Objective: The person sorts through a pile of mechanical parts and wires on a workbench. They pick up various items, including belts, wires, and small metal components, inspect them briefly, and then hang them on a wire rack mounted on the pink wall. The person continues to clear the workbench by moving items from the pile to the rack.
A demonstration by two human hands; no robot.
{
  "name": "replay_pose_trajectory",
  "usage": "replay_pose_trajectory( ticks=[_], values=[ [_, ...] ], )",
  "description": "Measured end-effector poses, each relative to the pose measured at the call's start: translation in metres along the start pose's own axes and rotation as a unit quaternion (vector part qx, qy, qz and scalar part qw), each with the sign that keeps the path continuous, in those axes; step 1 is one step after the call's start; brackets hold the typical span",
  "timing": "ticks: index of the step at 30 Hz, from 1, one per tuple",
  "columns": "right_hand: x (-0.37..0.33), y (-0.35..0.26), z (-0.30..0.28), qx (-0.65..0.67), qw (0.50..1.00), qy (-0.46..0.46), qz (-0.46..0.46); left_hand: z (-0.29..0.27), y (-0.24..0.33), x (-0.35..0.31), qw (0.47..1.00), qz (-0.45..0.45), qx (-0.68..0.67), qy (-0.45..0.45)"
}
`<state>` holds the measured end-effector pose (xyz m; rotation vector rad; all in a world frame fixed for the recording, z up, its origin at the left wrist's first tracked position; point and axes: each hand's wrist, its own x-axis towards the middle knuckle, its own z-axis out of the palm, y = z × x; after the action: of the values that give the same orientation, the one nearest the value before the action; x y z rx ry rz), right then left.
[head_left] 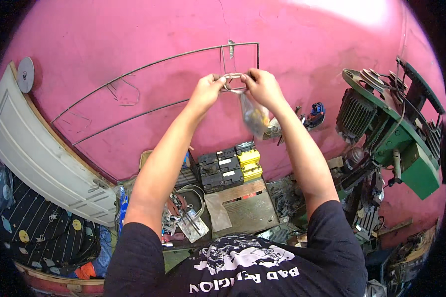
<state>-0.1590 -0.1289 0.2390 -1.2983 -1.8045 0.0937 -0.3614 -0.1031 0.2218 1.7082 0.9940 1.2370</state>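
Both my arms are raised in front of the pink wall. My left hand (209, 92) pinches one side of a pale, ring-like rim. My right hand (264, 90) closes on the rim's other side, thumb and fingers pressed together. Below my right hand hangs a clear plastic bag (253, 117), which seems to belong to this rim. Small greyish and yellow-orange things show through it, too blurred to name.
A thin metal rod frame (148, 66) runs along the wall. Below are stacked black batteries (220, 171), yellow ones (250, 164) and a wooden board (250, 213). A green drill-press-like machine (406, 168) stands at right, a white door (42, 148) at left.
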Motion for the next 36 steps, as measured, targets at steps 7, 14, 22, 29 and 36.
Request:
replay_pose_trajectory(
  ticks=[7,14,22,29,36],
  values=[
    [0.072,0.054,0.033,-0.039,0.993,-0.041,0.104,0.023,-0.017,0.068,0.981,-0.004,0.177,0.083],
    [0.059,0.08,0.104,-0.026,0.995,-0.033,0.087,0.015,-0.111,0.084,0.952,0.003,0.245,0.185],
    [0.019,0.087,0.142,0.017,0.995,-0.02,0.101,0.03,-0.131,0.055,0.977,-0.008,0.16,0.143],
    [-0.005,0.085,0.168,-0.09,0.994,0.051,0.045,0.03,-0.173,0.025,0.979,0.069,0.157,0.112],
    [-0.157,0.076,0.212,-0.098,0.986,0.114,0.065,0.021,-0.192,-0.171,0.983,0.051,0.175,0.025]
  ],
)
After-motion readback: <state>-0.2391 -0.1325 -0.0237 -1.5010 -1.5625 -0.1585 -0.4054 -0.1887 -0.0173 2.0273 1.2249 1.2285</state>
